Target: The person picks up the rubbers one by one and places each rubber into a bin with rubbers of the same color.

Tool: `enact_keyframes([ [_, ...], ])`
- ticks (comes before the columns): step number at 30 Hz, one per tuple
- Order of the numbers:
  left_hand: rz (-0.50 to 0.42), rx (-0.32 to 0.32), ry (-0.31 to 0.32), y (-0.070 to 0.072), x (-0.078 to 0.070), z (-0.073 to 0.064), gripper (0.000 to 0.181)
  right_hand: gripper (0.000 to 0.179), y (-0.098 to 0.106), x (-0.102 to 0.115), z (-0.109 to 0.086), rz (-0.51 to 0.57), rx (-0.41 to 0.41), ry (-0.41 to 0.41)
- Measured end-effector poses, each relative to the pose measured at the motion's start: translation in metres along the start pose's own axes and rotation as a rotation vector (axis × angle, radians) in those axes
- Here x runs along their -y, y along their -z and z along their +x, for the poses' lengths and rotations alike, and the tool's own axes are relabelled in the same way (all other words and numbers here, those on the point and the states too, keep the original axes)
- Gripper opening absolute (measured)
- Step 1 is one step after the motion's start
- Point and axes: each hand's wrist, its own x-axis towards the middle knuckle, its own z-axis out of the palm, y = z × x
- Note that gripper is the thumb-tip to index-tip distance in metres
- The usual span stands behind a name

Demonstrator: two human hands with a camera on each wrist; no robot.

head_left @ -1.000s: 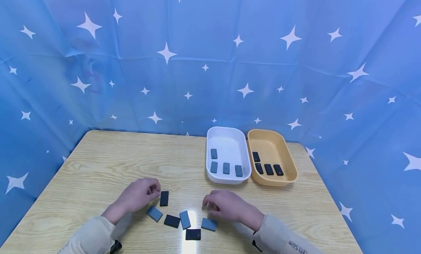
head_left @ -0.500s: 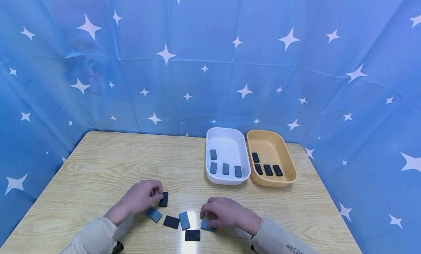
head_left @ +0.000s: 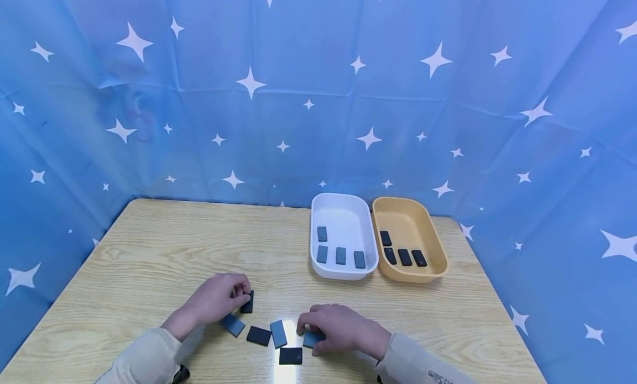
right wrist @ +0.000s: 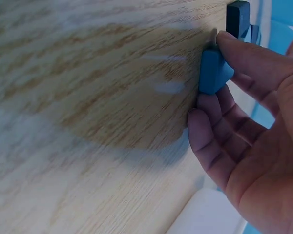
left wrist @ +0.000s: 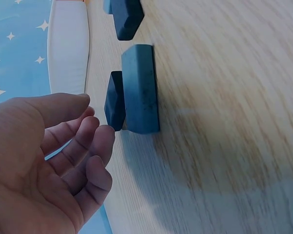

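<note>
My right hand (head_left: 343,327) has its thumb and fingers at opposite sides of a blue-grey rectangular block (right wrist: 215,72) on the table. In the right wrist view, the thumb lies against one end and a fingertip against the other. My left hand (head_left: 215,298) is at a black block (head_left: 247,302), its bent fingers and thumb overlapping that block's left edge. The left wrist view shows a gap between thumb and fingertips, with the black block (left wrist: 115,100) just beyond them. Close below that hand lies another blue-grey block (head_left: 232,325).
Between the hands lie a black block (head_left: 259,336), a blue-grey block (head_left: 278,334) and another black block (head_left: 291,356). Farther back, a white bin (head_left: 343,212) holds several blue-grey blocks, and an orange bin (head_left: 408,215) beside it holds several black ones. A starry blue curtain (head_left: 298,119) hangs behind.
My right hand has come down toward me and left, closing its fingers around the blue-grey block. My left hand has edged right, onto the black block. The view has shifted slightly.
</note>
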Motion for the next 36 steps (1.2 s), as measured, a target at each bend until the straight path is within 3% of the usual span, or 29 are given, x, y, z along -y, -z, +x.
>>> enact_keyframes([
  [8,0.006,0.0,-0.012,-0.001,-0.001,0.0,0.01,0.032,-0.001,-0.002,0.001,0.018,-0.005,0.022],
  [21,0.023,0.011,-0.049,-0.003,-0.007,0.003,0.01,0.03,0.003,-0.006,-0.002,0.086,-0.048,-0.049],
  [36,0.023,0.003,-0.153,-0.008,-0.011,0.005,0.011,0.028,0.015,-0.01,-0.006,-0.003,-0.173,-0.12],
])
